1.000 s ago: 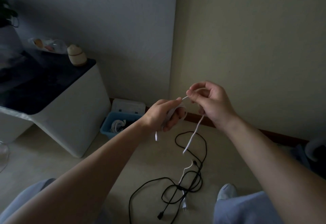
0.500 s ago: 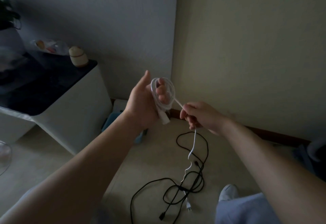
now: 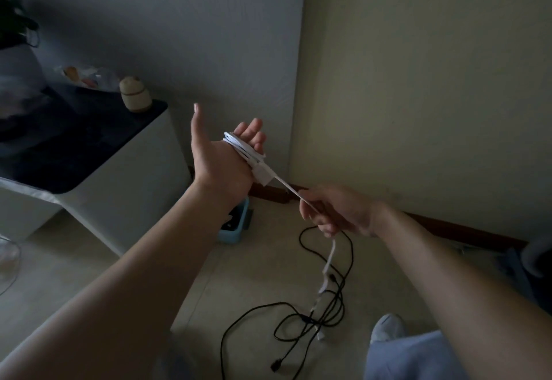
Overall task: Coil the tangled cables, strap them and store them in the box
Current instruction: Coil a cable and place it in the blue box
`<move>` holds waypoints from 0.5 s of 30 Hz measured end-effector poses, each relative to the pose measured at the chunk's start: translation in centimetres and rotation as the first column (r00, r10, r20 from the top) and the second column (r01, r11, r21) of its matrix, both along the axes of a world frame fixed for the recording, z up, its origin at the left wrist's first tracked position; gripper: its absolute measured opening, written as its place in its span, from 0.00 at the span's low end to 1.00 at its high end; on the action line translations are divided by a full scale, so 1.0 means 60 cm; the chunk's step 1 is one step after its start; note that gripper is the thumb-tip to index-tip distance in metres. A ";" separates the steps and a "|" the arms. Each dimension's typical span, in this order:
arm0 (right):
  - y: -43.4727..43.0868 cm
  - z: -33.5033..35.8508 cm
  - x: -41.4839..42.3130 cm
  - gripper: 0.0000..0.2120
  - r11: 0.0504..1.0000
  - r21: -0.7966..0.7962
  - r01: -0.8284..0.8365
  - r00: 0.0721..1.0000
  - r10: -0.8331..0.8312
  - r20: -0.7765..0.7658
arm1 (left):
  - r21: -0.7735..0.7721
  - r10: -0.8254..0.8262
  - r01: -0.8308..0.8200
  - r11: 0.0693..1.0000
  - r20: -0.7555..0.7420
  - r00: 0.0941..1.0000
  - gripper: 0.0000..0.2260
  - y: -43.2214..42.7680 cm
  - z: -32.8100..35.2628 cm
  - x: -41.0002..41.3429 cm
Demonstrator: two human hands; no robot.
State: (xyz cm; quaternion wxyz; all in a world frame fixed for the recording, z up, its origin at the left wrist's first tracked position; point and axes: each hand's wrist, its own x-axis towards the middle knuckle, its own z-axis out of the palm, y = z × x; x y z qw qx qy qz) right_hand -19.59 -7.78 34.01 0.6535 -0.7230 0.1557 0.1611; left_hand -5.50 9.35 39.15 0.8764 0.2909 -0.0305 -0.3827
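A white cable [image 3: 245, 149] is wound in several loops around the fingers of my left hand [image 3: 222, 158], which is raised with the thumb pointing up. Its plug end sticks out below the palm. From the coil the cable runs taut down to my right hand [image 3: 334, 210], which pinches it; the loose tail [image 3: 330, 255] hangs below. A tangled black cable [image 3: 313, 317] lies on the floor under my hands, with another white cable end among it. The blue box [image 3: 236, 231] sits on the floor, mostly hidden behind my left forearm.
A white cabinet with a dark top [image 3: 89, 152] stands at the left, carrying a small jar [image 3: 135, 94] and a bag. The room corner and a brown skirting board [image 3: 448, 224] are behind. My foot [image 3: 386, 327] rests at lower right.
My left hand rose and turned, its fingers and thumb now straightened, with the white coil around them. My right hand dropped to the right, pulling the cable taut. The box became hidden behind my forearm.
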 end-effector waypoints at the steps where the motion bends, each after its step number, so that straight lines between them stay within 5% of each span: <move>1: -0.002 -0.004 0.001 0.18 0.999 -0.030 0.012 0.999 -0.013 -0.030 | 0.001 0.022 -0.022 1.000 0.019 1.000 0.38 0.004 0.001 0.006; 5: -0.003 -0.008 0.009 0.16 0.999 -0.008 0.047 0.998 -0.047 0.038 | 0.096 0.131 -0.143 0.985 0.129 0.983 0.30 0.005 -0.004 0.018; 9: 0.014 0.005 0.007 0.13 0.998 0.032 -0.051 0.991 0.047 0.127 | 0.245 0.174 -0.298 0.923 0.424 0.889 0.27 -0.019 -0.014 0.004; 12: 0.031 0.023 0.013 0.11 0.997 -0.037 0.064 0.964 -0.052 0.261 | 0.326 0.056 -0.367 0.871 0.677 0.734 0.23 -0.026 -0.034 -0.012; 15: 0.039 0.048 0.014 0.06 0.986 -0.058 0.153 0.868 -0.106 0.485 | 0.488 -0.160 -0.347 0.801 0.732 0.662 0.26 -0.025 -0.055 -0.028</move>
